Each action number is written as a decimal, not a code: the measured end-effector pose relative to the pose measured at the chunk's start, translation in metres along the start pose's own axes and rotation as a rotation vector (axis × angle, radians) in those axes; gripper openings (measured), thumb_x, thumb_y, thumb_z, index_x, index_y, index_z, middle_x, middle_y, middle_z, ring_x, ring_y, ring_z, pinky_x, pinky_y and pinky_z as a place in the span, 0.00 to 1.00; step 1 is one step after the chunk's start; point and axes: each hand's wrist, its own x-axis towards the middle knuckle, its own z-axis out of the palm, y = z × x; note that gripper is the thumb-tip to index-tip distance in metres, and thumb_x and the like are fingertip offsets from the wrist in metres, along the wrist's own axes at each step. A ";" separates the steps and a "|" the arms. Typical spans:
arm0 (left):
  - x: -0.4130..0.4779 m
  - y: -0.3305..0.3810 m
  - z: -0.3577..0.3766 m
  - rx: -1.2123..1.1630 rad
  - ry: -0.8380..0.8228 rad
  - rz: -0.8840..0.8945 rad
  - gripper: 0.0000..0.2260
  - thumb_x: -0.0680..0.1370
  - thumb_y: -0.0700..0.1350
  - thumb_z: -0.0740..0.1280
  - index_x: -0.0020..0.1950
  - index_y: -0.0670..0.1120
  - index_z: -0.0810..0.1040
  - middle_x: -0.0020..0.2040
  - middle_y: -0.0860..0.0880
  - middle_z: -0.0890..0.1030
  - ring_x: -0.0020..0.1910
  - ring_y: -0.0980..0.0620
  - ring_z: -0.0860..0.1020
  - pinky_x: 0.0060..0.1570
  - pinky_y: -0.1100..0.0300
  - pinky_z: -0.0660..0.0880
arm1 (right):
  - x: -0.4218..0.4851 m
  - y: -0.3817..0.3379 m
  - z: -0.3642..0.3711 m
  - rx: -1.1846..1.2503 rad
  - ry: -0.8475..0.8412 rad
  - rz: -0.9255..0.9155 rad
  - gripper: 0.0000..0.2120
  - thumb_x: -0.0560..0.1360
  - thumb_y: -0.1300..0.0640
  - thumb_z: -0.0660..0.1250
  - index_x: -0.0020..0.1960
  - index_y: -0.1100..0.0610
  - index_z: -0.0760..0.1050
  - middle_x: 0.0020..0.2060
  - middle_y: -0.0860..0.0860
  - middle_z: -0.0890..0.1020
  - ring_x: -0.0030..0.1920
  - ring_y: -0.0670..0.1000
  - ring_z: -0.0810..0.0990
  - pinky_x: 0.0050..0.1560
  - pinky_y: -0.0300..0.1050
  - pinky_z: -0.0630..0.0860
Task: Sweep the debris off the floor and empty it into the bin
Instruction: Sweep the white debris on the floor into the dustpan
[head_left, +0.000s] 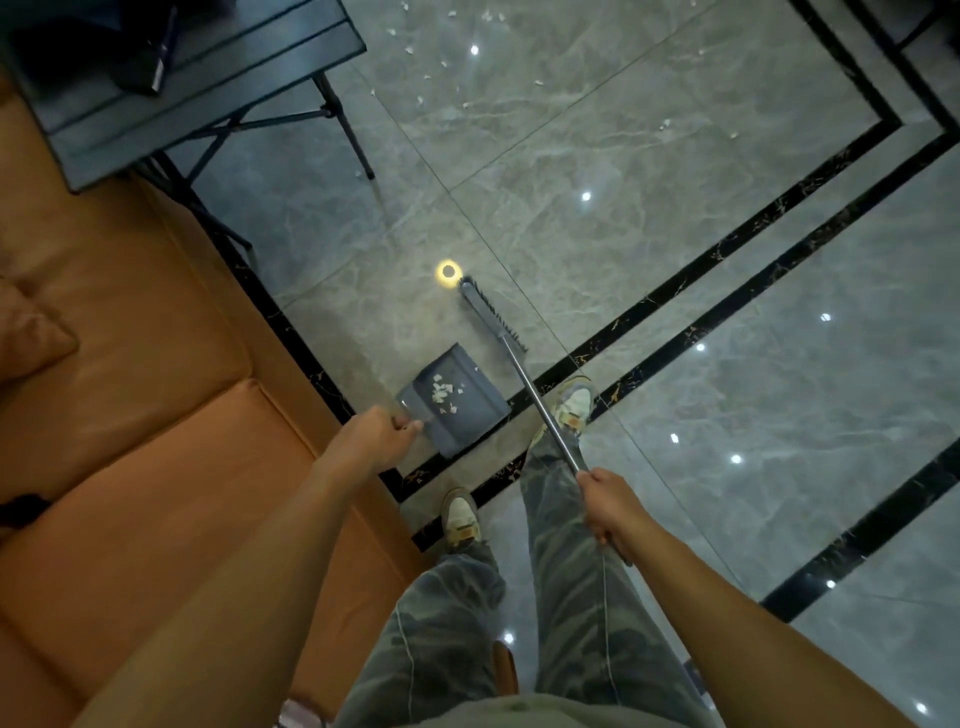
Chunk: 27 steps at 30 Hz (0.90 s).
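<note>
1. Plainly, part of the job was done: a small heap of white scraps (442, 393) lay inside the grey dustpan (467, 415), which sat low beside the orange sofa (156, 364). Whether its lip touched the tiled floor (649, 218) could not be told.
2. The left hand (376, 441) had its fingers curled round the dustpan's handle, which was too blurred to make out.
3. The right hand (608, 506) was wrapped firmly round the upper end of the metal broom handle (540, 410). The broom head (491, 317) rested on the tiles just beyond the pan's mouth, apart from it.
4. More scattered debris (431, 67) lay well apart from the pan, on the far tiles near the legs of the folding table (182, 93). No bin was in view.
5. The step in hand seemed to be gathering those far scraps, so the task looked about midway.
6. To do it well:
   - The pan needed to travel level, so the loose heap would not slide out.
   - Its lip needed to be set flat on the tile.
   - The broom strokes needed to be short, low and drawn toward the pan, since such light scraps would likely flutter off under fast sweeps.
   - The table legs called for care, because scraps could lodge behind them.
</note>
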 end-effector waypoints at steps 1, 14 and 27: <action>0.002 0.008 0.001 0.025 -0.002 0.000 0.21 0.84 0.58 0.63 0.34 0.51 0.71 0.28 0.51 0.70 0.26 0.52 0.68 0.29 0.58 0.63 | 0.006 -0.009 -0.004 -0.026 0.005 -0.009 0.13 0.83 0.49 0.56 0.55 0.54 0.76 0.35 0.56 0.77 0.25 0.50 0.70 0.23 0.41 0.65; 0.027 0.180 -0.051 0.097 0.070 -0.038 0.21 0.84 0.59 0.62 0.38 0.46 0.79 0.29 0.50 0.76 0.27 0.51 0.74 0.29 0.59 0.66 | 0.026 -0.122 -0.165 -0.037 -0.224 -0.033 0.13 0.84 0.50 0.55 0.44 0.52 0.72 0.28 0.53 0.70 0.21 0.49 0.65 0.23 0.39 0.62; 0.063 0.369 -0.097 0.127 0.251 0.056 0.24 0.83 0.59 0.62 0.31 0.48 0.70 0.27 0.51 0.72 0.30 0.49 0.72 0.31 0.55 0.65 | 0.027 -0.174 -0.346 0.125 -0.040 -0.161 0.12 0.83 0.48 0.57 0.52 0.55 0.73 0.31 0.55 0.72 0.22 0.49 0.67 0.25 0.39 0.62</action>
